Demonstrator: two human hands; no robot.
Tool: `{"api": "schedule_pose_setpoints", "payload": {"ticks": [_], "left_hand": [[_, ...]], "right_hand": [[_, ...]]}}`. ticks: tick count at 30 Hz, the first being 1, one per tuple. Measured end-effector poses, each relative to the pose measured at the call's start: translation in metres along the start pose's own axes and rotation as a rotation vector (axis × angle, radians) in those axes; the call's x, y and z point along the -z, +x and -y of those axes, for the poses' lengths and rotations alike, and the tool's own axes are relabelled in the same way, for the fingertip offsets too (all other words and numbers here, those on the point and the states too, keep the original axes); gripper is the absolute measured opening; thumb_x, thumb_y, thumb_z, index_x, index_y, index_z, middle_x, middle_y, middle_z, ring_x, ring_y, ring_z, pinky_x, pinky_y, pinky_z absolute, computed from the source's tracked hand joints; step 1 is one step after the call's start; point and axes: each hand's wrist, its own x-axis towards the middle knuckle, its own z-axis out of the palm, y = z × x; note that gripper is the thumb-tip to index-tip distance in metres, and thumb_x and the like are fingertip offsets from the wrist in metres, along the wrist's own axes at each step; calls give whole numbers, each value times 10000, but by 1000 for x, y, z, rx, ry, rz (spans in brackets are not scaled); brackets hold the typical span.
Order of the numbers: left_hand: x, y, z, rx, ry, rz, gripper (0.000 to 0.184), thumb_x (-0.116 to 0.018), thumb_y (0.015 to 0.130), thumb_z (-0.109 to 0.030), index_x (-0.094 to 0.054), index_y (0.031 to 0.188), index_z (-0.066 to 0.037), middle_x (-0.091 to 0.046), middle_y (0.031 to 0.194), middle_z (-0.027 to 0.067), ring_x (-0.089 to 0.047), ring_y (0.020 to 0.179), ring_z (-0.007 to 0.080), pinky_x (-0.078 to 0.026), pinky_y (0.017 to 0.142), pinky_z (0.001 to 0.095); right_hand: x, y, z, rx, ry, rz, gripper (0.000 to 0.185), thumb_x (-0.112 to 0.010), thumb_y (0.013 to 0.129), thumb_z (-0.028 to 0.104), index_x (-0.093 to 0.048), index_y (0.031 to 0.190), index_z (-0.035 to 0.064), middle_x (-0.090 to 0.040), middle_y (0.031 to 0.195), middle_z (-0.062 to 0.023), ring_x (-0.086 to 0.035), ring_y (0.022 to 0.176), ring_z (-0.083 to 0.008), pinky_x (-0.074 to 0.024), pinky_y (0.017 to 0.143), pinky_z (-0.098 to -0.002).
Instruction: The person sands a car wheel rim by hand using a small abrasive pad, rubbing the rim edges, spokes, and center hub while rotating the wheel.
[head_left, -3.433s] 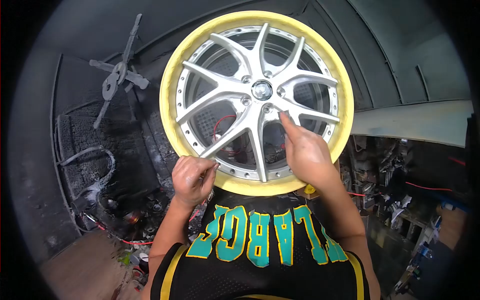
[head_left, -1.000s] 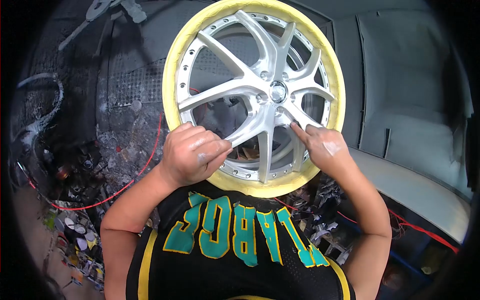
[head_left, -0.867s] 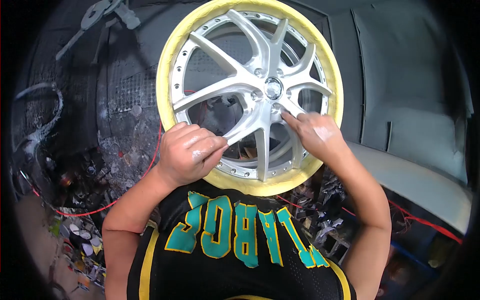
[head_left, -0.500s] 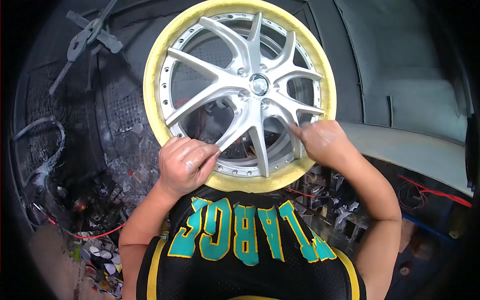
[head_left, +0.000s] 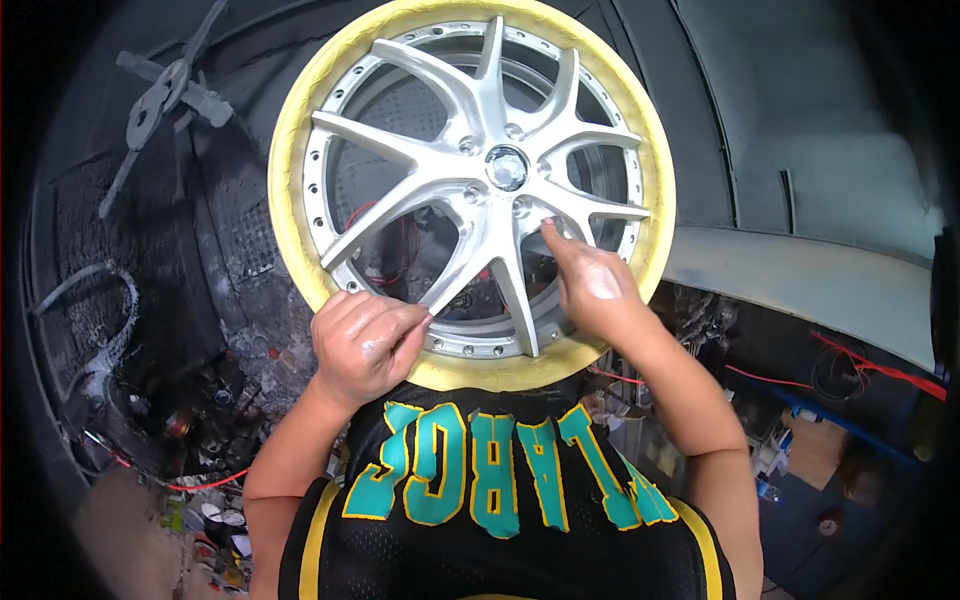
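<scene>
Currently, the alloy wheel [head_left: 497, 218] stands face-on, just beyond the black jersey [head_left: 480, 565]. Left hand [head_left: 362, 345] unchanged, clamped at the near-left spoke [head_left: 464, 270] end. Right hand [head_left: 600, 290] has shifted inward: extended index now beside a lug hole [head_left: 522, 207], near the center cap [head_left: 507, 168]. Attention apparently moves hubward. Right hand's grip: cannot tell, other fingers hidden.

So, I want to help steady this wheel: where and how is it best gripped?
Probably the yellow rim, at its upper right, from the outside: the wide band curves around the edge, and that stretch is clear of the left hand at lower left and the right hand at lower right.
</scene>
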Motion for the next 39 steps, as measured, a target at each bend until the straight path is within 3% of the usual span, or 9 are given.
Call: {"api": "schedule_pose_setpoints", "payload": {"ticks": [6, 8, 9, 12, 14, 16, 20, 27, 39], "left_hand": [[0, 1, -2, 12, 20, 25, 201, -862, 734, -27, -749, 884, -98, -754, 788, 42, -666, 641, 230, -435, 604, 361], [1, 2, -3, 11, 23, 40, 191, -869, 743, -42, -751, 877, -110, -749, 781, 28, -668, 646, 219, -439, 604, 355], [1, 3, -4, 12, 23, 42, 193, -868, 741, -39, -751, 878, -109, -748, 780, 29, -669, 646, 221, -441, 604, 358], [-1, 3, -4, 17, 37, 57, 194, -862, 740, -32, -751, 879, -108, -743, 776, 30, -668, 646, 225, -445, 604, 365], [-1, 1, -3, 20, 48, 73, 193, -858, 740, -27, -751, 880, -108, -739, 773, 29, -667, 646, 226, -447, 604, 369], [0, 0, -3, 51, 43, 86, 190, -852, 744, -20, -751, 879, -107, -731, 766, 26, -665, 644, 230, -451, 604, 375], [-1, 4, -4, 36, 49, 93, 189, -853, 746, -17, -751, 878, -105, -727, 763, 28, -664, 643, 233, -453, 604, 376], [-3, 5, -5, 4, 24, 94, 195, -838, 754, 31, -724, 884, -60, -733, 765, 79, -628, 595, 247, -426, 589, 370], [-5, 5, -8, -7, 35, 159, 186, -843, 769, 29, -719, 880, -56, -730, 760, 79, -605, 576, 238, -430, 586, 361]], "right_hand": [[-17, -2, 14, 37, 306, -187, 511, -579, 992, 41, -624, 1499, 79, -728, 978, -194, -738, 855, -351, -585, 784, -375], [-22, -6, 10, -78, 372, -247, 506, -584, 982, 7, -649, 1479, 77, -719, 958, -168, -729, 825, -310, -566, 766, -335], [-28, -9, 11, -115, 534, -225, 515, -557, 991, 9, -633, 1495, 78, -728, 992, -182, -732, 855, -355, -584, 814, -363], [-27, 1, 13, 47, 411, -235, 469, -530, 1026, 26, -648, 1479, 59, -709, 959, -171, -722, 838, -362, -589, 801, -361], [-16, -3, 12, -67, 606, -212, 493, -546, 1001, 22, -637, 1486, 46, -695, 950, -163, -722, 851, -336, -580, 768, -355], [-20, 1, 10, -185, 436, -175, 490, -551, 996, 13, -643, 1476, 40, -703, 974, -176, -708, 812, -310, -579, 757, -365], [-37, 5, 12, 22, 469, -314, 522, -587, 963, -10, -638, 1477, 65, -734, 1027, -192, -708, 789, -318, -584, 753, -368], [-31, 23, 14, -94, 347, -119, 545, -556, 957, 5, -614, 1497, 53, -727, 1011, -266, -709, 936, -454, -563, 847, -515], [-33, 19, 23, -215, 462, -89, 547, -548, 976, 22, -568, 1523, 17, -736, 1094, -286, -707, 986, -477, -548, 875, -568]]}}
